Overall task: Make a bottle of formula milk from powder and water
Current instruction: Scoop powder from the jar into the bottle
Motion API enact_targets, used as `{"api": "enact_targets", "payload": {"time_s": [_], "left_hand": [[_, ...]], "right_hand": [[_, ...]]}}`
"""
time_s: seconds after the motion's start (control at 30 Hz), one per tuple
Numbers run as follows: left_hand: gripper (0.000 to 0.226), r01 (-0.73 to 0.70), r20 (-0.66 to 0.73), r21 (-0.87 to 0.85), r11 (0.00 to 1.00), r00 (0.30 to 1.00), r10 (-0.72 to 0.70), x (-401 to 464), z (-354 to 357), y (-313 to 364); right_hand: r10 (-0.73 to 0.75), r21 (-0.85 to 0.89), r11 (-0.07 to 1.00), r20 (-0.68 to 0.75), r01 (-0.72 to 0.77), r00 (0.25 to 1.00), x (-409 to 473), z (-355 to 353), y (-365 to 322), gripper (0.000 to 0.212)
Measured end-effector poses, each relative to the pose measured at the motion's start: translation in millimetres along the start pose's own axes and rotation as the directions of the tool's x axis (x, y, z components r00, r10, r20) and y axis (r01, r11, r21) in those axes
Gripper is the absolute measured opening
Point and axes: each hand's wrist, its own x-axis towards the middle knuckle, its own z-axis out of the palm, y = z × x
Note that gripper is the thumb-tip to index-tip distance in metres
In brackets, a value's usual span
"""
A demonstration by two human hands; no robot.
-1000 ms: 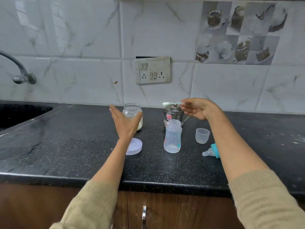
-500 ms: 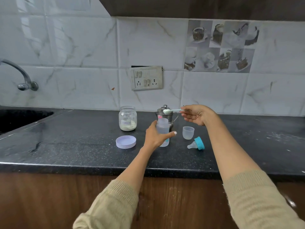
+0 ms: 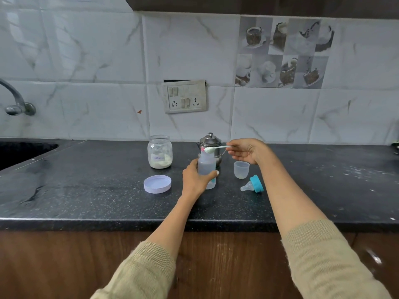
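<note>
Behind bottle [image 3: 206, 167], kettle [image 3: 210, 140] (label perhaps red) sits half-hidden.

Domestic kitchen. A black speckled stone bench [image 3: 86, 190] runs along a wall of white marble-pattern tiles [image 3: 97, 61], with a decorative tile panel of cups and desserts [image 3: 282, 52] and a switch-and-socket plate [image 3: 185, 97]. A sink [image 3: 19, 152] is set in the bench's far left corner beneath a wall tap [image 3: 17, 102]; wooden cabinet fronts [image 3: 64, 266] lie below the near edge

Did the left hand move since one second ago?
Yes. The left hand went rightward from beside the powder jar and now grips the bottle.
</note>
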Motion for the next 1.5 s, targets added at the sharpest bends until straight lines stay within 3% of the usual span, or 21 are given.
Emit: {"api": "enact_targets", "payload": {"time_s": [0.3,0.5,0.7,0.8,0.9,1.1,1.5], "left_hand": [[0.062,0.004,-0.006,-0.009,1.0,1.0,-0.004,2,1,-1],[0.062,-0.001,-0.002,-0.009,1.0,1.0,0.001,2,1,-3],[0.061,0.002,-0.01,-0.014,1.0,1.0,-0.002,3,2,-5],[0.062,0.003,-0.011,-0.007,1.0,1.0,-0.003,4,2,-5],[0.062,0.004,-0.012,0.008,1.0,1.0,-0.004,4,2,-4],[0.062,0.01,-0.012,-0.005,1.0,1.0,-0.01,2,2,-2],[0.064,0.015,-0.015,0.0,1.0,1.0,-0.015,2,2,-2]], "right_hand": [[-0.076,-0.178,0.982,-0.058,0.065,0.995,1,13,-8,0.015],[-0.147,-0.391,0.915,-0.101,0.097,0.984,5,21,-17,0.023],[-0.386,-0.661,0.686,0.022,0.303,0.922,-1,26,-29,0.015],[-0.491,-0.747,0.514,0.148,0.422,0.859,-9,30,-35,0.018],[-0.537,-0.777,0.387,0.247,0.496,0.806,-15,33,-40,0.018],[-0.579,-0.804,0.232,0.338,0.547,0.742,-23,36,-40,0.012],[-0.646,-0.792,0.223,0.317,0.569,0.694,-39,36,-28,0.011]]}}
